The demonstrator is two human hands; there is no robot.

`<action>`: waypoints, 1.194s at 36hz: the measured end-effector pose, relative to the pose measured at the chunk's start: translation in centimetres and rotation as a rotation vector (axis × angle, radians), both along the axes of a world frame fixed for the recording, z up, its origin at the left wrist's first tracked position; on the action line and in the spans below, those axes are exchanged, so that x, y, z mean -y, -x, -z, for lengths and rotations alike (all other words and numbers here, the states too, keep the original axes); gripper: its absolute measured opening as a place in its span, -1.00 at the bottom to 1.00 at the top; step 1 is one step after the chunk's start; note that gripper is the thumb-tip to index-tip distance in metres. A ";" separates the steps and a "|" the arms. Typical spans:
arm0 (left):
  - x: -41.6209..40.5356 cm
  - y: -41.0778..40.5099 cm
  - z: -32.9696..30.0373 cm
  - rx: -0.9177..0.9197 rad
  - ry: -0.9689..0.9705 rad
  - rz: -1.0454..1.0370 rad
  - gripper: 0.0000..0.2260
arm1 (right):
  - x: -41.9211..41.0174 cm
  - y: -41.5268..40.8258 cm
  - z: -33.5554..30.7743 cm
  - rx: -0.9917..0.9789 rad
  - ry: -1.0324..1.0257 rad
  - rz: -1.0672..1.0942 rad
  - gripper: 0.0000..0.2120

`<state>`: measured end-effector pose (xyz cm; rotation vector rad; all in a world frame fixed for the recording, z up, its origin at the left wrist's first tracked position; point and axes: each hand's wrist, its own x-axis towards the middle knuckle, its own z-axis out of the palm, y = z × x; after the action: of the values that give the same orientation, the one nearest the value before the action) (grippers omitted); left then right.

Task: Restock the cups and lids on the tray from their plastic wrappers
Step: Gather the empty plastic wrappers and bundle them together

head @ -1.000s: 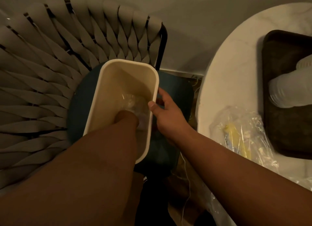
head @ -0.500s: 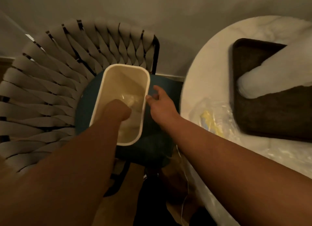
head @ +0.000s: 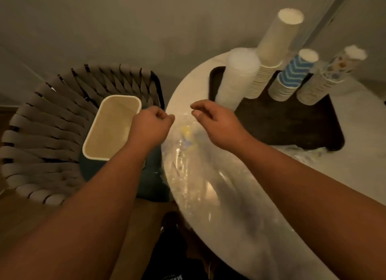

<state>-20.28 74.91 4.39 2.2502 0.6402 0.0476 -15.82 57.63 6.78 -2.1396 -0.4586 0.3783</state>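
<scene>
On the round white table a dark tray carries a white lid stack, a plain cup stack, a blue zigzag cup stack and a patterned cup stack. A clear plastic wrapper with yellow print lies at the table's left edge. My left hand hovers at that edge with fingers curled into a fist, nothing visible in it. My right hand hangs just above the wrapper's far end, fingers loosely curled, holding nothing I can make out.
A cream rectangular bin stands on the dark seat of a woven-back chair, left of the table. More crumpled clear plastic lies by the tray's near edge. A grey wall is behind.
My left hand came out of the bin and my right hand left its rim; both moved right over the wrapper on the table. The view swung right, showing the cup stacks.
</scene>
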 end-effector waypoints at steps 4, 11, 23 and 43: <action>7.2 2.2 -1.5 -0.017 -0.002 0.090 -0.85 | 10.3 0.4 -0.6 0.029 0.075 0.056 -0.77; 17.7 4.5 -2.1 -0.073 -0.102 0.186 -0.87 | 24.5 0.5 0.6 0.117 0.303 0.216 -0.81; 24.0 8.0 5.8 -0.412 0.158 0.101 -0.62 | 28.4 7.7 7.6 -0.258 0.454 0.222 -0.65; 24.5 5.1 7.2 -0.344 0.437 -0.127 -0.45 | 28.5 7.8 9.7 -0.429 0.140 0.571 -0.81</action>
<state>-25.43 50.45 -2.78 1.8042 0.8800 -0.3883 -23.65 29.18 -2.88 -2.1302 0.4275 0.5279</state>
